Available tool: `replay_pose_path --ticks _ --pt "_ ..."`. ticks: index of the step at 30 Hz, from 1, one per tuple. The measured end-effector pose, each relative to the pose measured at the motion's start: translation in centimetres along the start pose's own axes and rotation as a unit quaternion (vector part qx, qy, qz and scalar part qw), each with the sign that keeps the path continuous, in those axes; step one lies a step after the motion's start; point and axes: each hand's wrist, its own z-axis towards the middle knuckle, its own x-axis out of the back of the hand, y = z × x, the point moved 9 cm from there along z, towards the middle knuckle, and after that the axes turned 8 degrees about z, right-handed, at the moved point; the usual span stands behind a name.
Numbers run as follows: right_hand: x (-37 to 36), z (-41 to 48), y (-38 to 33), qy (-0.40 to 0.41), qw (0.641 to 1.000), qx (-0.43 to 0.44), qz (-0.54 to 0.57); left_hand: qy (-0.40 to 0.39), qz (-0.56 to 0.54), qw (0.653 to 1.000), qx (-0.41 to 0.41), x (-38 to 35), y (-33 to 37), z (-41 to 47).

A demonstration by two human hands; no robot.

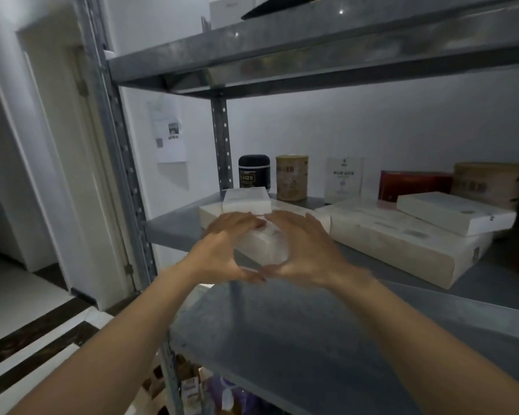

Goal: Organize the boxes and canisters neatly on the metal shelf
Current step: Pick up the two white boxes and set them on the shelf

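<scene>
Both hands meet at the front left of the middle shelf [174, 226]. My left hand [225, 247] and my right hand [303, 250] clasp a small white box [265, 245] from either side, thumbs touching below it. That box rests on a flat white box [294, 211], with another small white box [246, 200] just behind. A black canister [254, 171] and a gold canister [292, 177] stand at the back.
A white upright carton [344, 179], a red box [414, 184] and a brown box [489, 184] line the back right. A large white box [396, 244] carries a smaller one [453, 212]. A lower shelf [282, 330] lies below; the steel post [123, 175] stands left.
</scene>
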Motion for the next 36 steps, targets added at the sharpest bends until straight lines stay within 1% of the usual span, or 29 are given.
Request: replay_pose_path --ticks 1,5,9,11,15,18,20,22,24,26,27,29,30,31,33,36 --pt "-0.8 0.6 0.1 -0.01 1.0 0.002 -0.015 -0.011 -0.006 1.0 -0.003 -0.1 -0.6 0.0" --pt "-1.5 1.4 0.0 0.003 0.998 0.031 -0.05 -0.036 -0.057 0.998 -0.013 0.1 -3.4 0.8" --pt "-0.6 1.1 0.4 0.017 0.997 0.047 -0.054 -0.051 -0.079 0.996 0.012 -0.1 -7.3 1.8" --pt "-0.1 1.1 0.5 0.026 0.997 0.05 -0.048 -0.051 -0.076 0.996 0.006 -0.3 -8.2 2.2" --pt "1.0 2.0 0.7 0.061 0.997 0.033 0.019 -0.004 -0.062 0.998 0.0 0.1 -8.8 3.5" --pt "2.6 2.7 1.1 0.114 0.987 -0.017 0.112 0.075 -0.093 0.993 0.019 1.9 -8.8 5.1" --pt "4.1 3.0 1.6 0.163 0.969 -0.045 0.183 0.131 -0.122 0.983 0.041 3.5 -8.8 6.1" --pt "5.4 3.3 2.3 0.204 0.941 -0.067 0.261 0.166 -0.148 0.973 0.064 4.4 -9.1 6.7" --pt "6.2 3.5 3.3 0.229 0.901 -0.077 0.36 0.193 -0.186 0.958 0.098 5.1 -9.3 6.4" --pt "6.4 3.6 4.6 0.241 0.854 -0.096 0.45 0.213 -0.262 0.932 0.134 5.2 -9.5 5.7" --pt "6.4 3.7 5.2 0.25 0.83 -0.103 0.487 0.211 -0.306 0.915 0.156 4.8 -9.9 5.5" --pt "6.2 3.6 6.3 0.266 0.785 -0.118 0.546 0.17 -0.404 0.877 0.197 2.9 -10.7 5.1" --pt "5.9 3.6 6.7 0.267 0.767 -0.126 0.57 0.142 -0.453 0.857 0.201 1.8 -10.9 5.0" --pt "5.6 3.7 7.0 0.267 0.751 -0.133 0.589 0.117 -0.483 0.846 0.195 1.0 -11.0 5.0" --pt "5.2 3.7 7.5 0.269 0.74 -0.139 0.601 0.083 -0.513 0.835 0.181 -0.3 -11.0 4.8" --pt "5.3 4.1 7.6 0.264 0.754 -0.124 0.589 0.084 -0.53 0.825 0.178 -1.1 -11.2 4.7"
